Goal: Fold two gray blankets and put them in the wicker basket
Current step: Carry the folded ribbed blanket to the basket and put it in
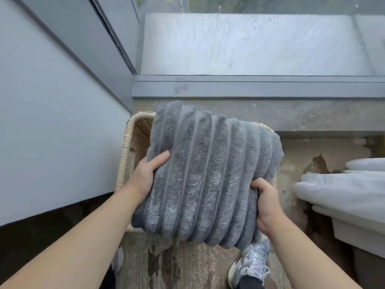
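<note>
Gripping the folded blanket (208, 174) by its near edges, left hand (145, 176) and right hand (266, 203), we judge it soft, bulky, light; it sits over the basket (127, 147).

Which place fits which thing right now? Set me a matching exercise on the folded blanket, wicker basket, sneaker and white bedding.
Things
1. folded gray blanket
2. wicker basket
3. sneaker
4. white bedding

Places
A. far right of the view
B. gripped between the left hand and right hand
C. bottom of the view, below the blanket's near edge
D. mostly hidden behind the blanket, rim showing at its left

Pairs: 1-B, 2-D, 3-C, 4-A
</note>
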Demonstrator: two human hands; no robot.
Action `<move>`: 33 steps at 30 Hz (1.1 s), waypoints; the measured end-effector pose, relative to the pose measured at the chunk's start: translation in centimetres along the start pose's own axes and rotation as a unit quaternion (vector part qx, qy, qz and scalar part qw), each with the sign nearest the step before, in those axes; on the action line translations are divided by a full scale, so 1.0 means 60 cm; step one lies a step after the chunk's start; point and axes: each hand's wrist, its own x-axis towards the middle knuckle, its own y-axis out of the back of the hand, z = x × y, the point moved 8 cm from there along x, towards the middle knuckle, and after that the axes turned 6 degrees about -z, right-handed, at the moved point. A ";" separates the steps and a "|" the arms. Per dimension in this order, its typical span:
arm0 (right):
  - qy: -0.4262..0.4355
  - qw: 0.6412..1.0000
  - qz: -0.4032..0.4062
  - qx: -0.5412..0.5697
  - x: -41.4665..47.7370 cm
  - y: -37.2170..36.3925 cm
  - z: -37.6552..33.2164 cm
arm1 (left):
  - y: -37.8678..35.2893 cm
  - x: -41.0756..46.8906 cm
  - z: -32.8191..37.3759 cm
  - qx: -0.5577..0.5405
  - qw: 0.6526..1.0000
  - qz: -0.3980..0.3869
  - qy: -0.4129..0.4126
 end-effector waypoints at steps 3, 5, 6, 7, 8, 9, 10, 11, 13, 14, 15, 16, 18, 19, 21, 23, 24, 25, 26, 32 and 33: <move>-0.030 0.998 0.050 -0.023 0.049 0.009 0.032 | 0.021 0.047 -0.043 0.000 1.000 -0.006 0.009; -0.033 0.995 0.086 -0.038 0.079 0.017 0.035 | 0.032 0.074 -0.057 0.002 1.000 0.013 -0.006; -0.033 0.993 0.098 -0.049 0.094 0.019 0.037 | 0.036 0.085 -0.065 -0.008 1.000 0.021 -0.012; -0.031 0.993 0.103 -0.056 0.107 0.018 0.040 | 0.039 0.095 -0.075 -0.019 0.999 0.030 -0.012; -0.030 0.993 0.098 -0.060 0.115 0.011 0.043 | 0.045 0.103 -0.087 -0.030 0.999 0.042 -0.007; -0.028 0.994 0.084 -0.067 0.126 0.005 0.046 | 0.052 0.109 -0.100 -0.041 0.997 0.058 0.003; -0.032 0.994 0.069 -0.082 0.137 -0.003 0.050 | 0.062 0.116 -0.115 -0.048 0.996 0.076 0.018; -0.034 0.993 0.055 -0.095 0.148 -0.011 0.054 | 0.073 0.122 -0.129 -0.052 0.994 0.088 0.036; -0.032 0.992 0.038 -0.114 0.169 -0.024 0.061 | 0.094 0.138 -0.152 -0.054 0.992 0.102 0.057; -0.031 0.992 0.040 -0.118 0.182 -0.026 0.064 | 0.102 0.148 -0.158 -0.049 0.991 0.107 0.063; -0.030 0.991 0.048 -0.123 0.193 -0.028 0.068 | 0.108 0.156 -0.162 -0.044 0.991 0.110 0.063; -0.028 0.990 0.054 -0.128 0.202 -0.027 0.074 | 0.112 0.163 -0.165 -0.040 0.991 0.107 0.063; -0.028 0.988 0.065 -0.138 0.215 -0.023 0.089 | 0.110 0.174 -0.171 -0.013 0.993 0.090 0.068; -0.030 0.986 0.072 -0.145 0.217 -0.020 0.096 | 0.107 0.176 -0.176 0.016 0.993 0.080 0.082; -0.039 0.983 0.085 -0.158 0.217 -0.012 0.103 | 0.100 0.179 -0.178 0.085 0.988 0.069 0.106; -0.041 0.979 0.094 -0.174 0.212 -0.009 0.097 | 0.097 0.179 -0.166 0.151 0.980 0.082 0.105; -0.035 0.977 0.096 -0.189 0.210 -0.009 0.091 | 0.099 0.176 -0.158 0.180 0.973 0.101 0.107; -0.024 0.972 0.102 -0.208 0.205 -0.010 0.081 | 0.100 0.170 -0.149 0.206 0.964 0.123 0.111; -0.010 0.968 0.112 -0.226 0.200 -0.011 0.072 | 0.101 0.161 -0.139 0.232 0.955 0.144 0.113; 0.149 0.860 0.225 -0.432 0.125 -0.033 0.006 | 0.020 0.072 -0.021 0.474 0.842 0.231 -0.117; 0.202 0.826 0.227 -0.475 0.110 -0.050 -0.008 | -0.004 0.066 -0.013 0.520 0.814 0.214 -0.146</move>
